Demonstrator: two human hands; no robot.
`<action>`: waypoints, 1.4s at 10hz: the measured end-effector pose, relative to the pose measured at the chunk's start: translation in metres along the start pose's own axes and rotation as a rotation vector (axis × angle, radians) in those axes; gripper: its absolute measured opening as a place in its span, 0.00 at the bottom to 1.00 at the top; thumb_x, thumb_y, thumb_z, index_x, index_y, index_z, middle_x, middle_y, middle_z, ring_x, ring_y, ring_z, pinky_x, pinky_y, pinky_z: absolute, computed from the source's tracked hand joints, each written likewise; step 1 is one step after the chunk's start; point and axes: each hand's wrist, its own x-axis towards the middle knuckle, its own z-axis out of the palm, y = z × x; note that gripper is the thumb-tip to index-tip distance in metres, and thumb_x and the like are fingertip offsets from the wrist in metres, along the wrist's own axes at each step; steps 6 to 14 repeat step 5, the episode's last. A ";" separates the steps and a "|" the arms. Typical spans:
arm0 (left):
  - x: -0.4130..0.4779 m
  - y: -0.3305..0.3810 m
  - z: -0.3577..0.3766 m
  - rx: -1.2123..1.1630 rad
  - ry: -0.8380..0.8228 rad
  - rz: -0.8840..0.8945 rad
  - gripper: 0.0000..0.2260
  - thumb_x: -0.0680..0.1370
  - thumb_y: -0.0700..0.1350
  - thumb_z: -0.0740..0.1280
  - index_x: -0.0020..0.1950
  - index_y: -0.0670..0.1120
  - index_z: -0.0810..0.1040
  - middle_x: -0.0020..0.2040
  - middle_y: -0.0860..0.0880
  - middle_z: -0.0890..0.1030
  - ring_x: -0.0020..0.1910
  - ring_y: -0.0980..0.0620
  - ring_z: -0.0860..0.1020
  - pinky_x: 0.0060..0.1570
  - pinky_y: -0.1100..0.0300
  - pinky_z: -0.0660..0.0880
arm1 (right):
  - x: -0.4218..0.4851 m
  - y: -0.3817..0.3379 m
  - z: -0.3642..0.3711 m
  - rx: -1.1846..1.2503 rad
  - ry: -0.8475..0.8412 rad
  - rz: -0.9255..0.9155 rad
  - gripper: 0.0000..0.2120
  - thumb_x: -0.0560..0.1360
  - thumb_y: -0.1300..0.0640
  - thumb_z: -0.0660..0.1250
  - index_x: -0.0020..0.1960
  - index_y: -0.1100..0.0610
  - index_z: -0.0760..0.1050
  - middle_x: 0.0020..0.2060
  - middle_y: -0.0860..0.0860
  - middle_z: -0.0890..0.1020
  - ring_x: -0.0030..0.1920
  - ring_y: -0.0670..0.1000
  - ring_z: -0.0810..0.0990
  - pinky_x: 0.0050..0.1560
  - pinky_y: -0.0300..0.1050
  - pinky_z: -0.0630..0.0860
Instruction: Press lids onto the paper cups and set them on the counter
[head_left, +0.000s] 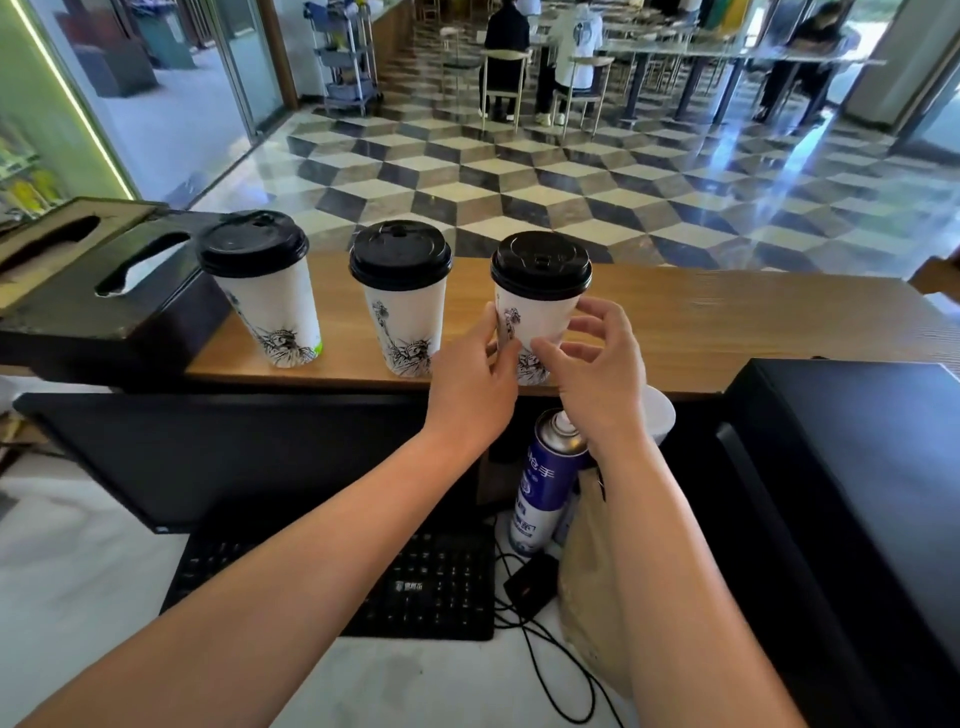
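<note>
Paper cup (537, 317) at the row's right end stands by the desk's (727, 322) near edge, black lid (540, 265) on, grasped by both hands (left hand (467, 374) curled on its left wall, right hand (597, 364) pinching its right). The middle cup (408, 312) and left cup (270, 306), also lidded, stand along that edge.

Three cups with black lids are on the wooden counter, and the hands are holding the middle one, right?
Not quite. In the head view, the left hand and right hand hold the right cup, not the middle cup. The rest is right.
</note>
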 end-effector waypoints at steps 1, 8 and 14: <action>0.004 -0.002 0.004 -0.021 -0.001 -0.005 0.17 0.83 0.43 0.62 0.72 0.48 0.73 0.61 0.52 0.83 0.61 0.55 0.80 0.53 0.76 0.74 | 0.004 0.005 0.001 0.005 0.017 0.015 0.26 0.71 0.56 0.78 0.65 0.48 0.73 0.54 0.45 0.82 0.51 0.48 0.83 0.50 0.46 0.82; 0.007 -0.005 0.014 0.038 0.015 0.030 0.11 0.82 0.46 0.62 0.64 0.46 0.75 0.52 0.47 0.85 0.40 0.61 0.78 0.48 0.58 0.80 | 0.003 0.013 0.001 -0.007 0.064 0.083 0.29 0.71 0.55 0.78 0.69 0.51 0.71 0.59 0.48 0.80 0.53 0.49 0.83 0.50 0.44 0.81; 0.007 -0.005 0.014 0.038 0.015 0.030 0.11 0.82 0.46 0.62 0.64 0.46 0.75 0.52 0.47 0.85 0.40 0.61 0.78 0.48 0.58 0.80 | 0.003 0.013 0.001 -0.007 0.064 0.083 0.29 0.71 0.55 0.78 0.69 0.51 0.71 0.59 0.48 0.80 0.53 0.49 0.83 0.50 0.44 0.81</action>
